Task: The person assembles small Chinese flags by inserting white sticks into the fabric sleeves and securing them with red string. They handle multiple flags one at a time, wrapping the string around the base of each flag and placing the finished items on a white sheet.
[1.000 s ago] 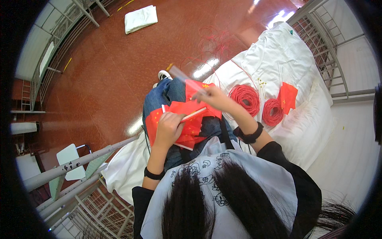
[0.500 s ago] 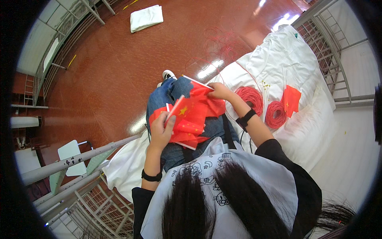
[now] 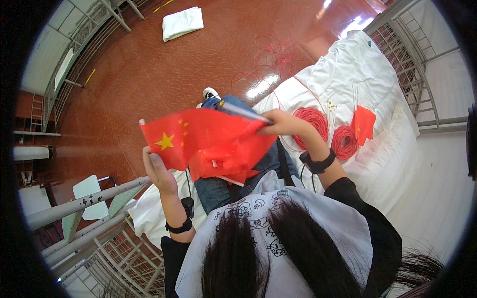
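A small red flag (image 3: 198, 130) with yellow stars is spread between my hands above my lap. My left hand (image 3: 161, 175) closes on its left edge near the lower corner; a white end shows at the upper corner. My right hand (image 3: 280, 122) grips the other side, together with a white stick (image 3: 243, 110) that has a gold-coloured tip. The stick is slightly blurred. More small red flags (image 3: 226, 161) lie in a loose pile on my jeans below the spread one, partly hidden by it.
On the white bedding (image 3: 318, 79) to my right lie two coils of red cord (image 3: 312, 125), several white gold-tipped sticks (image 3: 331, 114) and another red flag (image 3: 365, 124). Loose red cord (image 3: 278, 49) trails onto the floor. A folded white cloth (image 3: 183, 23) lies farther off; a metal bed rail (image 3: 114, 191) is left.
My left hand has moved left and outward, pulling the flag from folded to spread. My right hand has shifted slightly right and lower, still on the stick.
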The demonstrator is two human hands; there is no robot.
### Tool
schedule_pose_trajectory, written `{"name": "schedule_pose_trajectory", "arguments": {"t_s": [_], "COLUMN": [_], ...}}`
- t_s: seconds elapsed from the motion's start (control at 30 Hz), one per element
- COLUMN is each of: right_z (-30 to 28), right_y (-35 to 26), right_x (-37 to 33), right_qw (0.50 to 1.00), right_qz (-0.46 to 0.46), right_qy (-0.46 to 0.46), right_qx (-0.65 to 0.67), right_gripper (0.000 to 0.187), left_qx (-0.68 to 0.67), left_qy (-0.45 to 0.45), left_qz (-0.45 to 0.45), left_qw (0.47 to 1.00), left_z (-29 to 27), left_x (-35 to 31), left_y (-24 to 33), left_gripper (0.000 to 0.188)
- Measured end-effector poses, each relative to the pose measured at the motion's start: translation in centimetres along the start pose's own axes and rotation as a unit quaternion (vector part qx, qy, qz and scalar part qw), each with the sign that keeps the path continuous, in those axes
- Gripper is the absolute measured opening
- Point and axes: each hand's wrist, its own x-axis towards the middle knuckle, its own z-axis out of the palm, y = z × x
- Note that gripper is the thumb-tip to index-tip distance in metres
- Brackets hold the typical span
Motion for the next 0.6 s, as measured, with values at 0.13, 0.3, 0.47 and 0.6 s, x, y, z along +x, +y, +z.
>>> {"name": "schedule_pose_trajectory", "arguments": {"t_s": [0.13,0.3,0.47,0.6], "right_z": [4.6,6.8,3.5,1.4], "right_y": [-0.9,-0.5,-0.1,-1.1], "right_x": [1.0,1.0,0.2,-1.0], "right_qw": [0.983,0.989,0.997,0.984], "right_qz": [-0.022,-0.091,-0.054,-0.084], "right_qy": [-0.154,-0.083,-0.048,0.122], "right_qx": [-0.1,-0.083,-0.031,0.102], "right_gripper": [0.046,0.064,0.045,0.026], "left_qx": [-0.032,0.015,0.054,0.111], "left_qy": [0.065,0.065,0.003,-0.07], "left_qz": [0.029,0.018,0.019,0.01], "left_qw": [0.997,0.998,0.998,0.991], "left_z": [0.4,0.4,0.5,0.8], "left_x": [0.0,0.3,0.2,0.0], "left_y": [0.2,0.0,-0.6,-1.0], "left_gripper": [0.032,0.03,0.029,0.027]}}
